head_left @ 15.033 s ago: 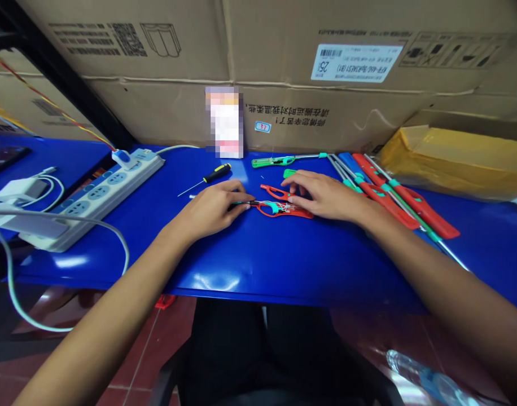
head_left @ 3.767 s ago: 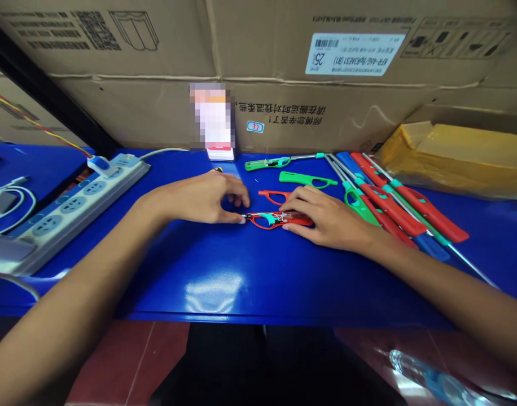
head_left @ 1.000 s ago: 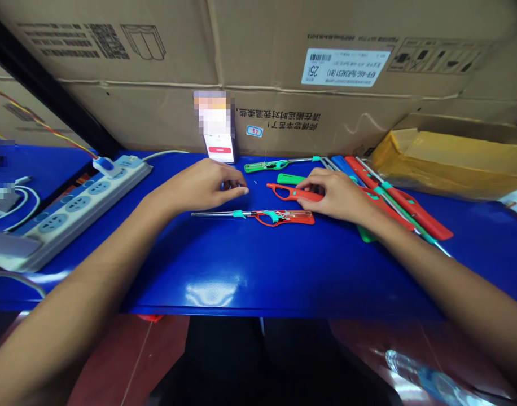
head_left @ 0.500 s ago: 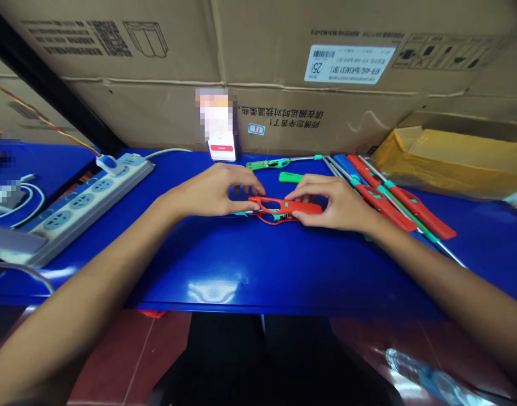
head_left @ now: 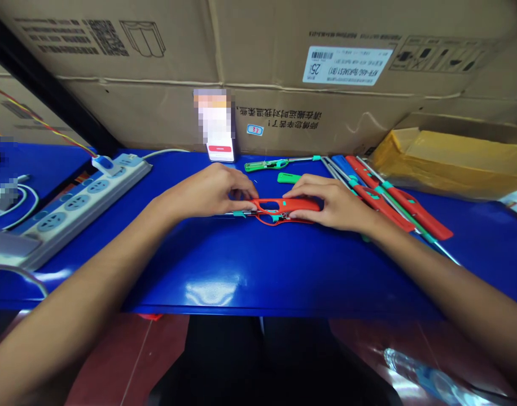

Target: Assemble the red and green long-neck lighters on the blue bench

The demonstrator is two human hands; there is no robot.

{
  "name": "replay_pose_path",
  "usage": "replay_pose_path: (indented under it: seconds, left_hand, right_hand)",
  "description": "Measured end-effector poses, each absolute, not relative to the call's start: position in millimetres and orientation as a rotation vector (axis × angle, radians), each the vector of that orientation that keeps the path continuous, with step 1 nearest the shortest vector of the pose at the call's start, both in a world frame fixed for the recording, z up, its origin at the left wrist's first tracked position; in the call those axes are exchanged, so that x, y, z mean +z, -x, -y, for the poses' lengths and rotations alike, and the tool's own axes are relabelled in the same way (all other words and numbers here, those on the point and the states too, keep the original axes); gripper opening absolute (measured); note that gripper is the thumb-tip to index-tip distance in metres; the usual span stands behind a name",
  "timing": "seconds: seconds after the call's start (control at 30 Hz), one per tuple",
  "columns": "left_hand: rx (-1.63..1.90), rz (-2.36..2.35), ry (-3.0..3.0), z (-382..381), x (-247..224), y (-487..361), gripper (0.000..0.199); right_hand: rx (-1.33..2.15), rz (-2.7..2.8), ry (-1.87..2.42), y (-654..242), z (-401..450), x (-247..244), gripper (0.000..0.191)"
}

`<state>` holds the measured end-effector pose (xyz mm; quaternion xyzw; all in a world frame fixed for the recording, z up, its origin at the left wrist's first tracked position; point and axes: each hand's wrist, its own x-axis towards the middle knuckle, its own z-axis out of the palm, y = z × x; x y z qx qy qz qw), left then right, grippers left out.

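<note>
Red cover (head_left: 298,204) in hand (head_left: 337,204), table edge (head_left: 258,310) apart

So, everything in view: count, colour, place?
Red shell: one, red, front centre
Open lighter: one, red-teal, under red shell
Green lighter: one, green, rear
Green shell: one, green, centre
Lighter pile: several, red, blue, green, right
Cardboard: count unclear, brown, rear
Labels: two, blue-white, on cardboard
Phone: one, black, against cardboard
Box: one, yellow, rear right
Power strip: one, white, left
Plug: one, blue-white, in power strip
Cables: several, white, yellow-red, left
Table: one, blue, centre
Bottle: one, clear, bottom right
Legs: two, black, bottom
Left hand: one, at red shell's tip
Right hand: one, on red shell
</note>
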<state>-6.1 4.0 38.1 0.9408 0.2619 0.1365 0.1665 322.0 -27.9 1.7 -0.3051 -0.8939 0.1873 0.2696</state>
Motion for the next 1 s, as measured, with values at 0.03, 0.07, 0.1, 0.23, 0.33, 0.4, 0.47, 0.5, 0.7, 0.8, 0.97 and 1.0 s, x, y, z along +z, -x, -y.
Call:
replay_pose_path:
  seconds: [0.03, 0.07, 0.1, 0.23, 0.33, 0.4, 0.47, 0.5, 0.7, 0.8, 0.97, 1.0]
  left_hand:
    - [0.378, -0.755, -2.677, -3.7, 38.6, 6.6, 0.029]
    - [0.369, -0.759, -2.678, -3.4, 38.9, 6.8, 0.029]
    - [0.362, -0.759, -2.681, -3.0, 39.1, 6.9, 0.028]
    - [0.336, -0.763, -2.687, -1.7, 38.1, 4.9, 0.028]
    - [0.312, -0.769, -2.682, -1.6, 36.2, 2.5, 0.027]
    - [0.301, -0.768, -2.671, -1.9, 35.1, 1.1, 0.026]
    - [0.292, -0.763, -2.662, -2.1, 34.2, 0.3, 0.024]
    - [0.284, -0.759, -2.664, -2.1, 33.9, 0.0, 0.023]
    - [0.244, -0.749, -2.698, -2.8, 31.7, -0.4, 0.021]
    - [0.224, -0.728, -2.696, -3.3, 30.8, -0.6, 0.021]
    - [0.234, -0.721, -2.685, -3.1, 29.7, -1.3, 0.020]
    - [0.238, -0.718, -2.686, -3.1, 29.6, -1.3, 0.020]
  right_hand:
    - [0.528, 2.405, 0.828, -321.5, 28.1, 1.9, 0.032]
    - [0.552, 2.403, 0.835, -321.0, 28.4, 2.1, 0.033]
    - [0.570, 2.403, 0.846, -320.5, 29.0, 2.2, 0.033]
    - [0.561, 2.420, 0.908, -317.3, 33.1, 2.7, 0.028]
    - [0.513, 2.451, 0.924, -314.9, 36.9, 3.5, 0.025]
    - [0.480, 2.476, 0.919, -314.1, 38.5, 3.5, 0.024]
    - [0.466, 2.494, 0.904, -314.2, 38.7, 2.5, 0.024]
    - [0.468, 2.499, 0.897, -314.6, 38.3, 1.6, 0.025]
    - [0.476, 2.503, 0.878, -316.6, 35.2, -4.5, 0.026]
    - [0.481, 2.515, 0.876, -316.2, 35.6, -4.8, 0.025]
    - [0.480, 2.522, 0.880, -316.7, 35.8, -4.9, 0.026]
    - [0.482, 2.523, 0.882, -317.1, 35.5, -5.0, 0.026]
